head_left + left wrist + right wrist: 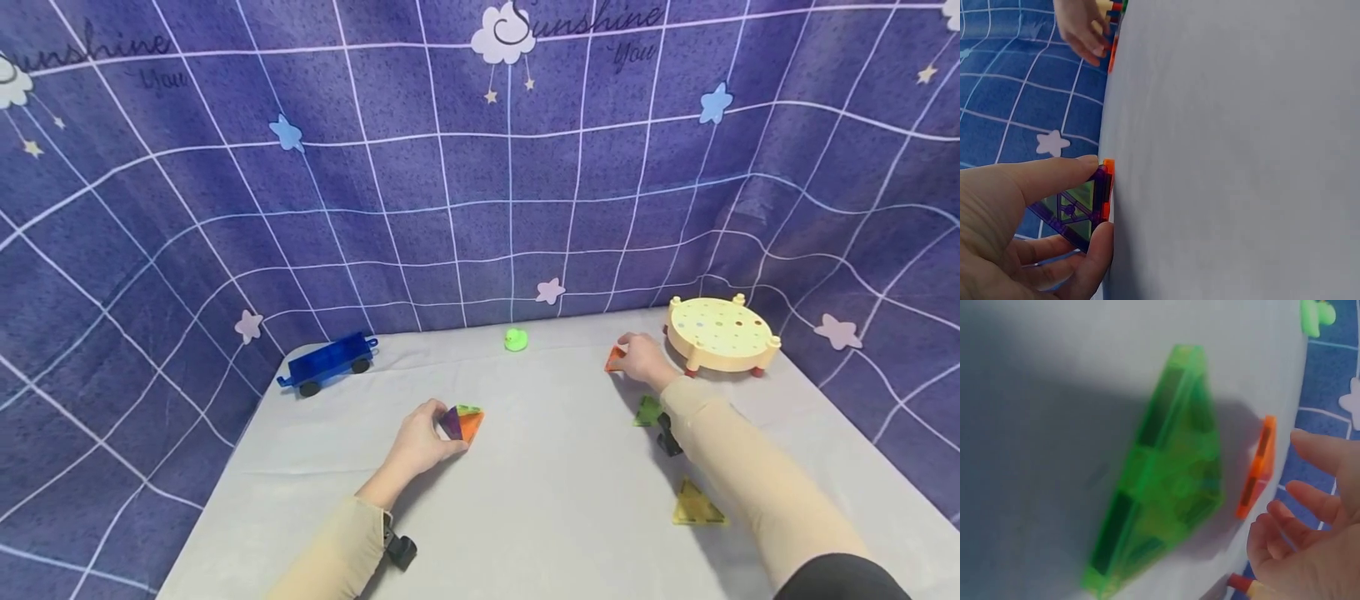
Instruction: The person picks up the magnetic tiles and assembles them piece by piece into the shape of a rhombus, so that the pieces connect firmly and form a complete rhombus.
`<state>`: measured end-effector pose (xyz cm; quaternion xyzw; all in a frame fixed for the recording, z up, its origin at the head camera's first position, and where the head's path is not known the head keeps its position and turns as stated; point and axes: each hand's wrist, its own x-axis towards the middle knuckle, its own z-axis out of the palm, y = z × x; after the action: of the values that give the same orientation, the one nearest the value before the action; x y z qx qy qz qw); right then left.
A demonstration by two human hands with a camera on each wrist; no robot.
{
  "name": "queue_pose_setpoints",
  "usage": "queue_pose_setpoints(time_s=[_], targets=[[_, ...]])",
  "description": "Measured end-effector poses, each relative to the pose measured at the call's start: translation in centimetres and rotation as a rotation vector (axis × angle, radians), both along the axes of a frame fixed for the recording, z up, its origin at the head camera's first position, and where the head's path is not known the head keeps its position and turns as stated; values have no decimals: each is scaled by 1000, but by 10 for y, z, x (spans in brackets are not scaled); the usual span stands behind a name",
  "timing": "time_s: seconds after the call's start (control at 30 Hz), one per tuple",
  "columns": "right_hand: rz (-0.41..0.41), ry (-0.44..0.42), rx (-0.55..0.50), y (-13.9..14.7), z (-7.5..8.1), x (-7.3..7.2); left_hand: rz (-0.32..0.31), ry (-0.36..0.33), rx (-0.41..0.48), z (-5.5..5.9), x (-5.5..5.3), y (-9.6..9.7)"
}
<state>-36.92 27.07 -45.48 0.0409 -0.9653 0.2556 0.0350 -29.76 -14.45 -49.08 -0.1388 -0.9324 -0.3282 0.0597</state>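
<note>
My left hand (420,442) pinches a small cluster of see-through triangular magnetic tiles (470,423) at the table's middle left. In the left wrist view a purple tile (1067,211) stands upright between thumb and fingers, with an orange tile edge (1109,167) at the tabletop. Farther right, my right hand (647,362) hovers beside a loose orange triangular tile (1257,467). Its fingers (1310,501) are loosely bent, and a gap shows between them and that tile in the right wrist view. A green triangular tile (1169,481) lies nearer, under the right wrist.
Below the right forearm lies a yellow triangular tile (699,507). A cream round pegged stand (722,333) is at the back right, a green toy duck (516,339) at the back middle, and a blue wheeled wagon (327,363) at the back left. A patterned curtain (480,183) hangs behind.
</note>
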Motion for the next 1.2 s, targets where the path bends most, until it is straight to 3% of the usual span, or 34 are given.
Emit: queue_pose_setpoints(time_s=[0.2,0.37,0.57,0.83,1.2], targets=[[-70,-107,-2,10,-6,4,13,2,1,-2,1,-7],[-95,-149,21,15,-7,12,22,3,16,0,0,-11],[-95,-268,17,23,-4,31,21,8,7,-1,0,-13],[-25,-402,17,25,6,53,13,5,7,-4,-1,-12],[44,-354,44,5,5,52,24,-2,-9,-3,-2,-12]])
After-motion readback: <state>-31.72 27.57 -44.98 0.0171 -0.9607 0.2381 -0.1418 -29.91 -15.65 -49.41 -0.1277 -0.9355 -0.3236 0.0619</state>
